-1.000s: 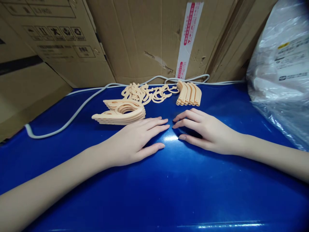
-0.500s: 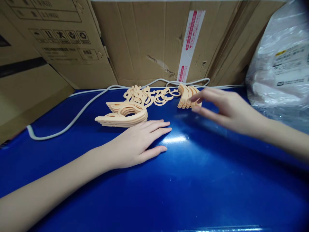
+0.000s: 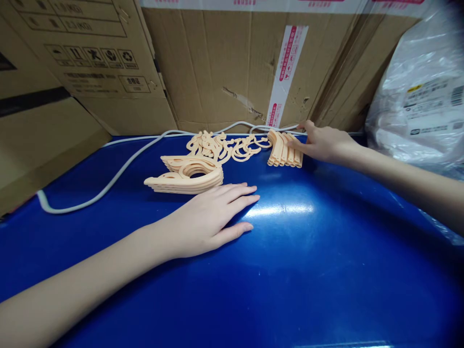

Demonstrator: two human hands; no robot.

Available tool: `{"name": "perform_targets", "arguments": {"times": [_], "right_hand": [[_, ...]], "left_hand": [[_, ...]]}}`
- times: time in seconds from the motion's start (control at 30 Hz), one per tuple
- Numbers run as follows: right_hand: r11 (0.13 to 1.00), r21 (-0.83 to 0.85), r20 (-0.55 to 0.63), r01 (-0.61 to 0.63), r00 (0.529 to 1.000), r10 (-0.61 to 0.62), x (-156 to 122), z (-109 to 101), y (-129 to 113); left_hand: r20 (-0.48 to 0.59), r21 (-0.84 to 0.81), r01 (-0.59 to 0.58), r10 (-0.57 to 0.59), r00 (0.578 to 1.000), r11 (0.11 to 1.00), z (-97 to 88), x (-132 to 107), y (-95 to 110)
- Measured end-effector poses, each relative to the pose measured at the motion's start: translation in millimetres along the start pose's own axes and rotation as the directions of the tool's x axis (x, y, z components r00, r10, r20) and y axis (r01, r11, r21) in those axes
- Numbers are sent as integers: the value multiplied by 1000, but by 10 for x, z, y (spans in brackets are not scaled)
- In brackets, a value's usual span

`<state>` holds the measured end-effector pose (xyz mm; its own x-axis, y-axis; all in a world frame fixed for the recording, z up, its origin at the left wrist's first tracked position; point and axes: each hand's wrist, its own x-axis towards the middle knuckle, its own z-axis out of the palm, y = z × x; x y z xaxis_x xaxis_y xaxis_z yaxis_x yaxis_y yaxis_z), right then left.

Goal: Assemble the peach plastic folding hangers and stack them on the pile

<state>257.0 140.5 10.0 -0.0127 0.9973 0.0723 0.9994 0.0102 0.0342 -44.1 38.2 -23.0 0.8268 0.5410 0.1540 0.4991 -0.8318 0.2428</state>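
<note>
My left hand lies palm down on the blue table, fingers spread. It rests beside a stack of beige, curved plastic hanger pieces with a rounded opening, its far edge close to or touching them. At the back right, my right hand is over the right end of a row of slim, curved beige hanger arms. Its thumb touches the top of the row while the index finger reaches past the far end; the other fingers are partly hidden. Between the two groups lie loose beige hooks and a heap of hook pieces.
Cardboard boxes stand along the back and left of the blue table. A white cable runs behind the pieces and down the left side. On the right sits a clear plastic bag with white, labelled contents.
My right hand has moved back and slightly right, from the front of the row of hanger arms to its right end. My left hand stays in place. The view has tilted slightly up.
</note>
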Motion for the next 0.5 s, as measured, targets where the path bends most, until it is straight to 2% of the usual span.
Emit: {"name": "perform_targets", "arguments": {"times": [0.5], "right_hand": [[1000, -8, 24, 14, 1000, -13, 31, 2, -47]], "left_hand": [[25, 18, 3, -3, 1000, 1000, -5, -24, 3]]}}
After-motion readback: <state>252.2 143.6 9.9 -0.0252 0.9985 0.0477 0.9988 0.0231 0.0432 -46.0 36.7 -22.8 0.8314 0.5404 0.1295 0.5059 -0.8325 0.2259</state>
